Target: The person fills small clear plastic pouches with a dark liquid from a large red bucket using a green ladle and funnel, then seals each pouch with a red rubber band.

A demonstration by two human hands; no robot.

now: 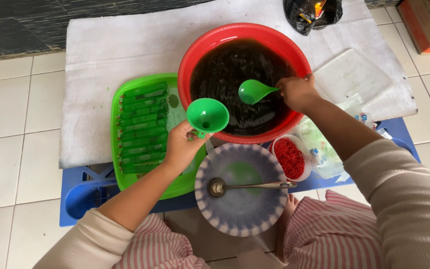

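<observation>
Sitting nearest the camera, a striped bowl [242, 192] holds a metal spoon [240, 186], bowl-end to the left. Just right of it stands a small tub of red rubber bands [290, 158], with clear plastic bags [322, 147] beside it. The left hand [181, 147] has its fingers closed on the spout of a green funnel [207, 116], holding it upright over the near rim of the red basin [195, 60]. Left of that hand, a green tray [118, 124] carries a row of filled green packets [143, 127]. Farther out, the right hand [298, 92] pinches the handle of a green scoop [253, 91], whose cup hangs just above the dark liquid [225, 69] in the basin. Everything rests on a white cloth [125, 40] over a low blue tabletop [83, 197]. A black bag [312, 15] lies at the cloth's far edge.
</observation>
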